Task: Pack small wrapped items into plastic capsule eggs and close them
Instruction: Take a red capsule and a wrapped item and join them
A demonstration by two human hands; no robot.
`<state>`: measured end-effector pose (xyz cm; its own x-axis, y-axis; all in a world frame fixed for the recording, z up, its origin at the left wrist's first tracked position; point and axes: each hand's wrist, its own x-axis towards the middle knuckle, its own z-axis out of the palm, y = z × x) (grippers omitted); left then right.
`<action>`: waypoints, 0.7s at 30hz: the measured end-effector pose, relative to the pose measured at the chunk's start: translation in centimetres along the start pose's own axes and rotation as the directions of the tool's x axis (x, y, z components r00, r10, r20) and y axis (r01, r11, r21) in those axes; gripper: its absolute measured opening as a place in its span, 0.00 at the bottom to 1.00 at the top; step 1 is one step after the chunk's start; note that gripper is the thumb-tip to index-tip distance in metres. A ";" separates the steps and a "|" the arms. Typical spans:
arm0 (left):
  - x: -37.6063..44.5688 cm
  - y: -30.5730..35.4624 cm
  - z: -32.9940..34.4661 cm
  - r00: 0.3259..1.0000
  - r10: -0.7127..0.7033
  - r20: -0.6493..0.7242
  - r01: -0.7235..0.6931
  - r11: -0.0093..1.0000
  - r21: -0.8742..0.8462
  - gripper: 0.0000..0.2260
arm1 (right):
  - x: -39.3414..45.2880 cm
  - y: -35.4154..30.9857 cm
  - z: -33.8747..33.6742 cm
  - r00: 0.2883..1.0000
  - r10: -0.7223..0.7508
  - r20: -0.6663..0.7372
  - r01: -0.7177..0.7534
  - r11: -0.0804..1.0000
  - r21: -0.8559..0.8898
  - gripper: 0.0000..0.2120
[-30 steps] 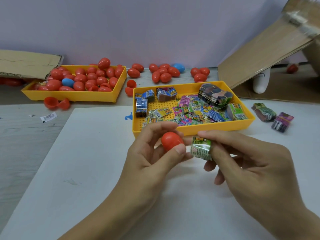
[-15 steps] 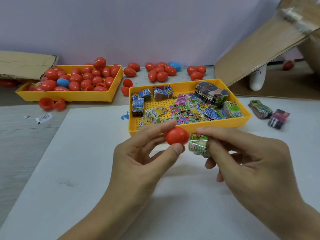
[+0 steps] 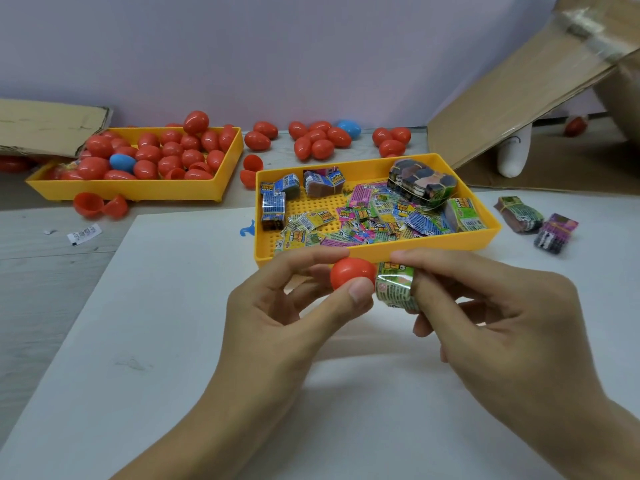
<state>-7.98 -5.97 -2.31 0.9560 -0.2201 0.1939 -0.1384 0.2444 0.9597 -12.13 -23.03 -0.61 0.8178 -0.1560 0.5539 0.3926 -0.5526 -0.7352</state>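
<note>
Right up front over the white sheet that covers most of the desk, the left hand pinches a red capsule egg between thumb and fingers, and the right hand pinches a green wrapped bundle right against the egg's side, touching it. Can't tell if the egg is a half shell or a closed one from this angle.

Just behind the hands sits a yellow tray with a perforated floor, scattered with small colourful wrapped packets plus a few banded stacks, including a dark bundle in the far right corner. Further back on the left, a second yellow tray is heaped with red eggs and one blue egg. More red eggs lie loose along the pale lilac wall, with another blue one among them, and two open red halves sit in front of the left tray.

Off to the right, two banded packs rest on the sheet. Cardboard flap leans in at the right, flat cardboard lies back left. A small paper label sits on the grey wood-look desk.
</note>
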 end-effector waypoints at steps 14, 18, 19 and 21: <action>0.2 0.0 -0.2 0.993 -0.119 -0.007 0.115 0.976 -0.185 0.16 | 0.0 0.0 0.1 1.000 -0.010 0.010 0.010 1.000 0.004 0.12; 0.0 -0.3 0.0 0.996 -0.093 -0.004 0.092 0.990 -0.103 0.15 | -0.1 0.0 0.2 1.000 -0.024 0.009 0.024 1.000 -0.009 0.12; 0.0 -0.3 0.1 0.996 -0.084 0.001 0.083 0.992 -0.091 0.15 | -0.1 0.0 0.2 1.000 -0.024 0.004 0.024 1.000 -0.010 0.12; -0.1 -0.2 0.2 0.998 -0.067 0.018 0.068 0.996 -0.065 0.14 | 0.0 0.0 0.1 1.000 -0.027 -0.004 0.027 1.000 -0.011 0.12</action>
<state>-8.14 -6.19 -2.52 0.9584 -0.2528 0.1324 -0.0557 0.2894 0.9556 -12.13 -22.96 -0.68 0.8050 -0.1442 0.5755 0.4100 -0.5661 -0.7152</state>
